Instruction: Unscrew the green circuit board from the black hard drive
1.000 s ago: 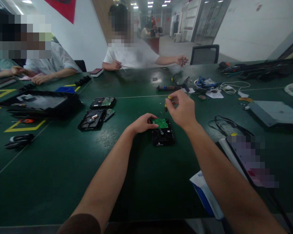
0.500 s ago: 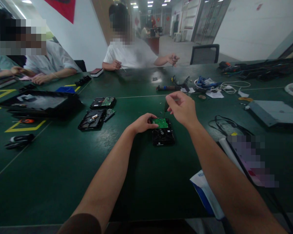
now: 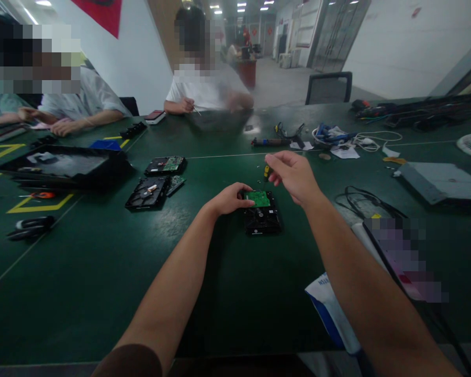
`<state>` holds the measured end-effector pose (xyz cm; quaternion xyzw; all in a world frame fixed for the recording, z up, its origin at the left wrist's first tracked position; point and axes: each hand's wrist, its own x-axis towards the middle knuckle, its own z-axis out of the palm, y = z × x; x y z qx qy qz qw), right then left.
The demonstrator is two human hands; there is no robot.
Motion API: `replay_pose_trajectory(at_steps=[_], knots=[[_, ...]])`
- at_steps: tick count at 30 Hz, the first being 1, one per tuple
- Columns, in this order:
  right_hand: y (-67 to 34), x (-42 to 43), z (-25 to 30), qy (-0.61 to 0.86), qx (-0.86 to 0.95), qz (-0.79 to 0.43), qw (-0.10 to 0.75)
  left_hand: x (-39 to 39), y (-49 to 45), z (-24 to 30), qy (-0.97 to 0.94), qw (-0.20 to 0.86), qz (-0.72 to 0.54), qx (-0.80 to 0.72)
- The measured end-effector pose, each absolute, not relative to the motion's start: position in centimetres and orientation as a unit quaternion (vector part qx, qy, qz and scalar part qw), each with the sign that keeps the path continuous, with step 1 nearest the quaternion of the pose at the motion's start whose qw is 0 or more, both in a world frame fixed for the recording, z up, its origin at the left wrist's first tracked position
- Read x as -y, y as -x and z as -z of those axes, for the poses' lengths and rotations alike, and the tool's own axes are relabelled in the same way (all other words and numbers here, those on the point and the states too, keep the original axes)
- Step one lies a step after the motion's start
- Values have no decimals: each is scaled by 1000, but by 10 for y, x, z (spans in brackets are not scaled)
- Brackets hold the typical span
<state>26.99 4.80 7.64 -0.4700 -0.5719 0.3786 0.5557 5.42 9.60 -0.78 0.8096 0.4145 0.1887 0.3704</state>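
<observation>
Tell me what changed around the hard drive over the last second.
The right hand loosened its pinch on the top of the yellow-and-black screwdriver, which now shows lower, just left of the fingertips; whether they touch it cannot be told. Across the table, a co-worker's raised hand drew in. The left hand stayed on the hard drive, which did not move.

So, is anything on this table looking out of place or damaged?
Nothing looks damaged. One oddity: left of the hard drive under the left hand, a loose green board sticks out askew beside a second black drive. A small yellow-and-black tool lies by the right hand.
</observation>
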Motion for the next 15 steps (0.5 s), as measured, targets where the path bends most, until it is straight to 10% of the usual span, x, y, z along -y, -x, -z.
replay_pose_trajectory(at_steps=[15], knots=[[-266,-45,-78,457,604,-396,519,-96,-55,8,-803,378,-188,-421]])
